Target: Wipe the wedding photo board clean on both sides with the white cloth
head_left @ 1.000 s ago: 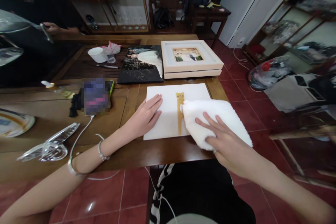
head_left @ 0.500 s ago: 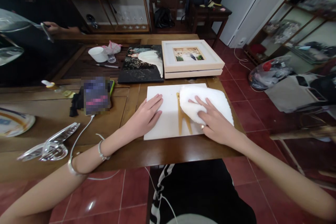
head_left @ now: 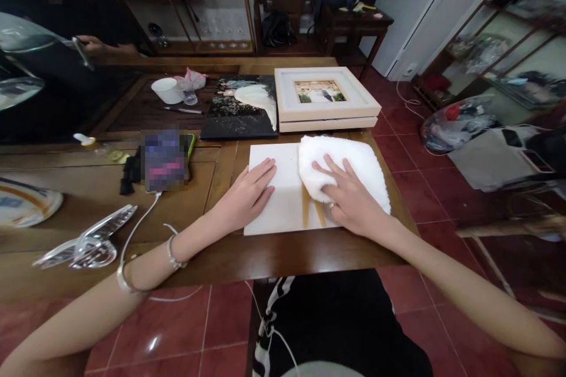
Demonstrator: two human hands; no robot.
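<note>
Your left hand [head_left: 247,197] lies flat, its grip released, on the 9 o'clock half of the white board [head_left: 274,212] at the near edge of the tabletop [head_left: 283,253], likely pinning it so it cannot slide. Your right hand [head_left: 349,203], fingers spread and clasping nothing, presses the white cloth [head_left: 358,159] onto the board's 3 o'clock side, covering the top of the gold strut [head_left: 305,215]; the framed photo [head_left: 325,97] sits just beyond at 12 o'clock

The fluffy cloth [head_left: 358,156] is plain white, and so is the flat board [head_left: 279,207] under it, marked with two golden-tan strips [head_left: 305,213]. The counter [head_left: 274,254] is glossy reddish-brown wood. The frame [head_left: 329,107] is cream, the print [head_left: 234,119] black with small pale flowers, and the floor [head_left: 177,330] dark red tile.
</note>
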